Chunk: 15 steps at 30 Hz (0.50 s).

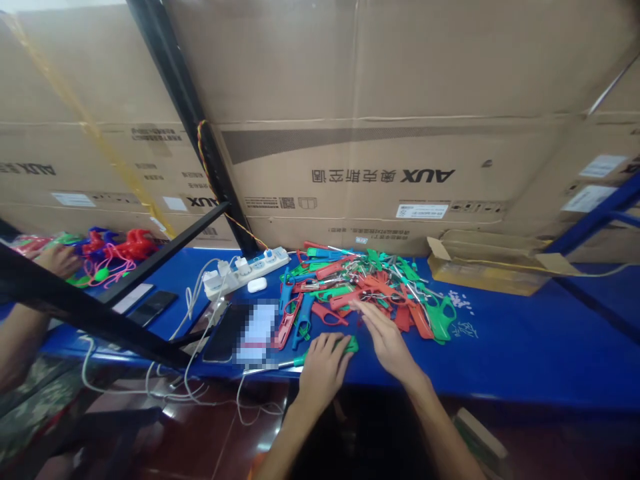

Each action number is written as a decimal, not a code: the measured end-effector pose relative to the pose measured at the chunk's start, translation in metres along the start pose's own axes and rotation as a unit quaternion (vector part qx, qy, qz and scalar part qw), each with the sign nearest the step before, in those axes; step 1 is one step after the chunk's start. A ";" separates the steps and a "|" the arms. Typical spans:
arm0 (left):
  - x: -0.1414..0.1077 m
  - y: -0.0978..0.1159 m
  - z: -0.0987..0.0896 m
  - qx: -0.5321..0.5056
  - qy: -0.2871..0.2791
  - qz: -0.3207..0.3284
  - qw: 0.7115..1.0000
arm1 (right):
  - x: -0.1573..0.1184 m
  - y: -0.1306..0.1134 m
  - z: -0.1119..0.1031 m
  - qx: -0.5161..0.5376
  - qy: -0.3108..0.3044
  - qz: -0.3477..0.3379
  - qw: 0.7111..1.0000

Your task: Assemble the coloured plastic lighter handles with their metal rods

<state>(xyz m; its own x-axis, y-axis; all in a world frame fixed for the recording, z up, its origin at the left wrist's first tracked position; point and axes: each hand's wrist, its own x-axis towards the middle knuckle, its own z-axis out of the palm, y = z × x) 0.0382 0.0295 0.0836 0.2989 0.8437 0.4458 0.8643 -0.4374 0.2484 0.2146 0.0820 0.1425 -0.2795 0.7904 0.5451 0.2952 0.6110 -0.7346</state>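
My left hand point(320, 370) is closed around a green lighter point(353, 345) with a long metal nozzle, at the front of the blue table. The nozzle points left beyond my fingers, and most of the handle is hidden under them. My right hand point(387, 343) has its fingers stretched toward the near side of a heap of long-nozzle lighters in red, green and blue. Its fingertips are by a red lighter point(344, 298); whether they touch it I cannot tell. A green lighter handle point(442, 320) lies at the heap's right end.
Left of the heap are a phone point(227, 333) with a blurred screen, a white earphone case point(257, 285) and a power strip point(250, 272) with cables. An open carton point(490, 277) stands at the back right. Beyond a black frame bar point(90, 310), another person's hand point(56, 260) touches colourful plastic items.
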 end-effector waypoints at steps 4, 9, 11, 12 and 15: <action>0.000 0.000 0.000 0.008 0.001 0.002 1.000 | 0.003 0.002 0.003 -0.003 0.032 -0.003 0.999; 0.002 0.002 -0.001 0.014 0.003 0.006 1.000 | -0.002 0.010 0.012 -0.015 0.082 0.001 0.996; 0.002 0.002 -0.001 0.012 0.001 0.007 1.000 | -0.006 0.013 0.013 -0.011 0.089 0.001 0.996; 0.001 0.002 0.000 0.010 -0.001 0.007 1.000 | -0.008 0.013 0.013 -0.009 0.093 0.000 0.996; 0.000 0.002 0.002 0.008 -0.001 0.006 1.000 | -0.009 0.014 0.012 -0.014 0.104 -0.010 0.994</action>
<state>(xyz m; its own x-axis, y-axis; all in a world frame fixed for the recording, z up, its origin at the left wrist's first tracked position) 0.0404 0.0293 0.0826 0.3088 0.8392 0.4476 0.8674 -0.4415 0.2294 0.2104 0.0826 0.1229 -0.0920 0.7687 0.6329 0.3168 0.6252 -0.7133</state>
